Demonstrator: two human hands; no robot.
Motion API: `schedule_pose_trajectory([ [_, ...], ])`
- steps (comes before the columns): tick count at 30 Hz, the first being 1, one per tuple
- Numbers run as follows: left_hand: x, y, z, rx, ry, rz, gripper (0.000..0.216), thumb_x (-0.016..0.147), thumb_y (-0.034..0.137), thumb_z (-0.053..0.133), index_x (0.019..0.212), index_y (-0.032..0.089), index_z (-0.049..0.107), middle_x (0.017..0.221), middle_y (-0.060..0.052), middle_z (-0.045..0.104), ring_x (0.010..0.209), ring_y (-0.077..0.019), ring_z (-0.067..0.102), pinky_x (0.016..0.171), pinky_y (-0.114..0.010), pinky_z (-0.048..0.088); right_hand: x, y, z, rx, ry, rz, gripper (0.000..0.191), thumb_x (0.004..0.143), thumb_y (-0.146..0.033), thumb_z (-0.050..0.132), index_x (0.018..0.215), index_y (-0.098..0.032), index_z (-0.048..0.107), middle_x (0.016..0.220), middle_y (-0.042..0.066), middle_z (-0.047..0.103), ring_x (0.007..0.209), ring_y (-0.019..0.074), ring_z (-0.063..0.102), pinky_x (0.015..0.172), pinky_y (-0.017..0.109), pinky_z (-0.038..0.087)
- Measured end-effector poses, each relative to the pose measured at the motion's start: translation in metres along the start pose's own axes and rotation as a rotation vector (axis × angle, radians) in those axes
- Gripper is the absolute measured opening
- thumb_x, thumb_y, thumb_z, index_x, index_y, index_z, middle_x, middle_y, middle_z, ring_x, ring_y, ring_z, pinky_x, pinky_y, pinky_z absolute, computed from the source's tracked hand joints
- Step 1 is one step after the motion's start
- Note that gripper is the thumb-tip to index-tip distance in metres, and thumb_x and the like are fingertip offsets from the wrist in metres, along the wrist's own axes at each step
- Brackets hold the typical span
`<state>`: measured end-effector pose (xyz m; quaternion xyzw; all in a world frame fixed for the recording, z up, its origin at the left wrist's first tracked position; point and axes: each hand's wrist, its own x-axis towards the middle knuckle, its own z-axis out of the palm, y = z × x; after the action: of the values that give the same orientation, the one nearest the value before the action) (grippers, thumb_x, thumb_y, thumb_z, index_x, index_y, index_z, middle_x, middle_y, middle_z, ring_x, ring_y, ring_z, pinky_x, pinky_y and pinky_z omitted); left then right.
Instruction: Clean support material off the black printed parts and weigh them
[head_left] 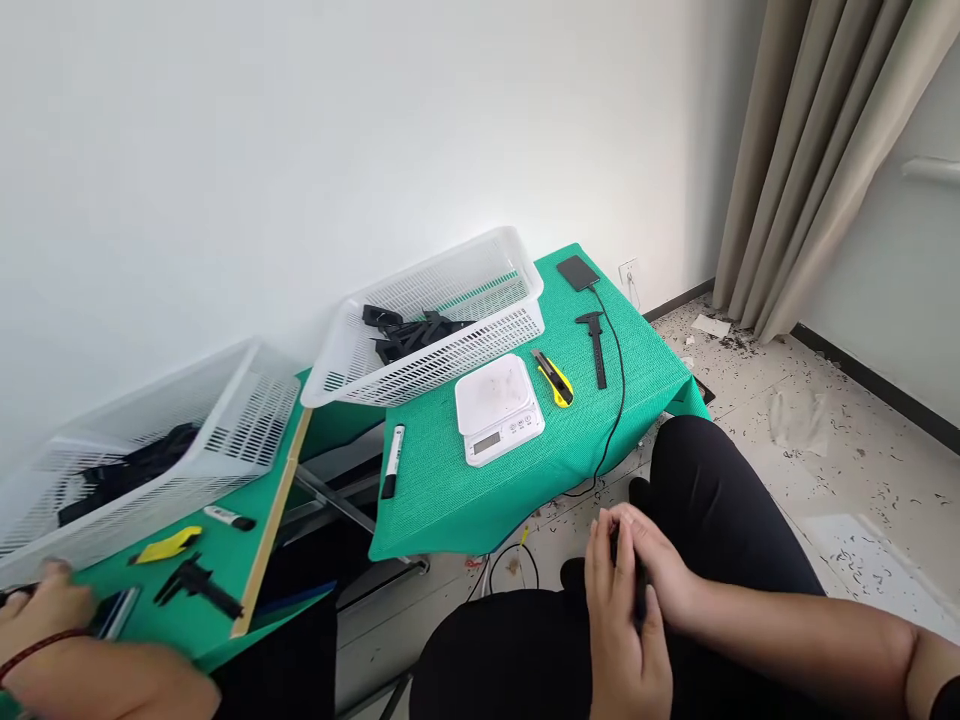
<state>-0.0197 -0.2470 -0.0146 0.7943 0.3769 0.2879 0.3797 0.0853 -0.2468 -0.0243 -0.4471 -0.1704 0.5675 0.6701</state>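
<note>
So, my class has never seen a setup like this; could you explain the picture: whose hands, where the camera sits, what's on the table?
There is no machine: a person works with two bare hands. The camera is worn on that person's head, looking forward and down. The left hand and right hand hold a black object between them, too hidden to identify. On the green cloth-covered table lie a white plastic digital scale, a yellow-and-black box cutter, a black caliper, a black-and-white marker and a flat black rectangular device with a cable. Behind the scale, a white slotted plastic basket contains black pieces. The far-left hand is another person's.
</note>
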Motion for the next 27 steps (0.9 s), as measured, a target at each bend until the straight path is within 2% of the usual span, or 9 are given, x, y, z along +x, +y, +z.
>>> schedule_pose_trajectory([
  [2,0.000,0.001,0.003,0.017,0.024,-0.003,0.055,0.104,0.028,0.041,0.158,0.033,0.035,0.169,-0.005,0.028,0.157,-0.0277,0.024,0.126,-0.053,0.028,0.002,-0.008,-0.002,-0.074,-0.018,-0.067,0.058,0.090,-0.080,0.043,0.089,-0.024,0.059,0.086,0.002,0.053,0.083,0.0201,0.050,0.083,0.036,0.047],
  [4,0.006,0.003,-0.001,-0.027,0.080,-0.031,0.052,0.105,0.030,0.040,0.157,0.032,0.039,0.169,-0.004,0.030,0.157,-0.0266,0.024,0.128,-0.052,0.024,0.000,-0.014,-0.001,-0.257,-0.118,-0.193,0.062,0.095,-0.078,0.028,0.094,-0.023,0.058,0.089,0.004,0.055,0.084,0.0206,0.050,0.084,0.037,0.046],
  [6,0.017,0.005,-0.009,-0.115,0.145,-0.077,0.049,0.105,0.034,0.040,0.154,0.030,0.044,0.167,-0.004,0.033,0.156,-0.0256,0.026,0.128,-0.049,0.023,-0.005,-0.018,0.002,-0.485,-0.230,-0.315,0.062,0.098,-0.074,0.022,0.096,-0.023,0.057,0.090,0.005,0.055,0.080,0.0204,0.049,0.081,0.037,0.045],
  [8,0.026,0.007,-0.020,-0.206,0.197,-0.149,0.050,0.105,0.041,0.039,0.152,0.027,0.047,0.167,-0.005,0.034,0.156,-0.0251,0.028,0.128,-0.044,0.025,-0.010,-0.020,0.006,-0.656,-0.322,-0.365,0.058,0.100,-0.070,0.022,0.099,-0.022,0.055,0.089,0.006,0.055,0.077,0.0204,0.048,0.076,0.036,0.045],
  [13,0.034,0.006,-0.036,-0.336,0.260,-0.333,0.057,0.103,0.054,0.038,0.148,0.022,0.053,0.163,-0.007,0.042,0.155,-0.0250,0.028,0.128,-0.038,0.025,-0.014,-0.020,0.008,-0.745,-0.510,-0.371,0.068,0.096,-0.074,0.029,0.127,-0.018,0.050,0.106,0.014,0.062,0.088,0.0253,0.058,0.082,0.040,0.050],
  [15,0.033,0.003,-0.038,-0.365,0.267,-0.360,0.058,0.103,0.056,0.039,0.145,0.020,0.056,0.160,-0.009,0.046,0.154,-0.0255,0.032,0.128,-0.038,0.026,-0.015,-0.020,0.007,-0.727,-0.546,-0.349,0.077,0.094,-0.075,0.036,0.141,-0.014,0.043,0.122,0.020,0.061,0.104,0.0304,0.062,0.092,0.044,0.050],
  [18,0.032,-0.003,-0.039,-0.417,0.262,-0.429,0.061,0.100,0.061,0.042,0.140,0.019,0.061,0.156,-0.011,0.051,0.150,-0.0279,0.039,0.127,-0.040,0.028,-0.014,-0.018,0.003,-0.717,-0.593,-0.298,0.092,0.090,-0.071,0.053,0.154,-0.010,0.029,0.143,0.028,0.051,0.129,0.0378,0.055,0.107,0.051,0.044],
  [23,0.037,-0.005,-0.039,-0.632,0.205,-0.552,0.065,0.096,0.067,0.045,0.141,0.022,0.061,0.154,-0.013,0.053,0.145,-0.0325,0.047,0.119,-0.048,0.040,-0.013,-0.011,-0.001,-0.814,-0.649,-0.258,0.114,0.073,-0.048,0.079,0.161,-0.009,0.018,0.149,0.030,0.045,0.134,0.0420,0.052,0.108,0.052,0.045],
  [27,0.035,-0.005,-0.035,-0.802,0.171,-0.608,0.064,0.094,0.067,0.049,0.142,0.026,0.060,0.159,-0.012,0.047,0.143,-0.0332,0.049,0.119,-0.050,0.039,-0.014,-0.011,-0.005,-0.887,-0.664,-0.310,0.111,0.069,-0.025,0.071,0.162,-0.010,0.012,0.146,0.029,0.049,0.129,0.0413,0.057,0.104,0.052,0.049],
])
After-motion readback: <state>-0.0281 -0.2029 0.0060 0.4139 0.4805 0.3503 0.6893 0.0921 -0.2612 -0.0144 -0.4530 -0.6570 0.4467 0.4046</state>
